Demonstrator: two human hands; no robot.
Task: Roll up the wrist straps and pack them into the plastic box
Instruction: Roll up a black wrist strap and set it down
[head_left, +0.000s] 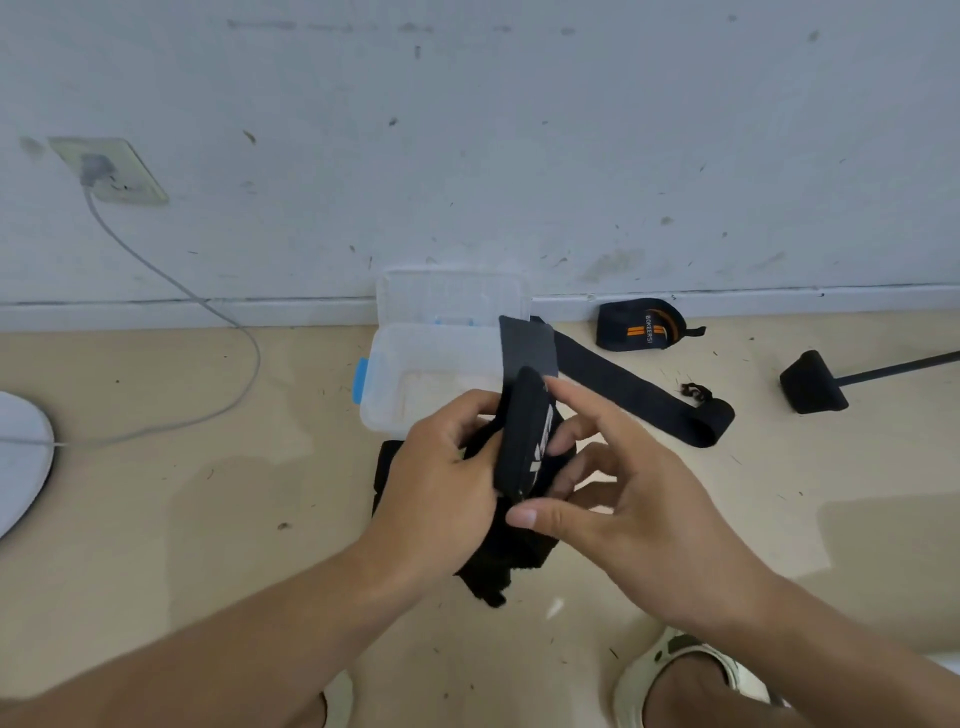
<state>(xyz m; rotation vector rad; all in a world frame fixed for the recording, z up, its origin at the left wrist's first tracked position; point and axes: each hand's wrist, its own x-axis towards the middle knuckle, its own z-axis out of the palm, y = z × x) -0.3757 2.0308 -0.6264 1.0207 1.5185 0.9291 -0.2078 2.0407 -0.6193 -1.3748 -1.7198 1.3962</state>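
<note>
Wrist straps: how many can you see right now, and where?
3, possibly more hidden. One is in both hands, the held strap; one unrolled strap lies on the floor right of the plastic box; one rolled strap sits by the wall.

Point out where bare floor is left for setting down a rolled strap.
Bare floor lies between the grey cable and the clear plastic box, and right of the right hand. It is crowded by the wall: a flat black strap, a rolled black strap with orange stripes.
</note>
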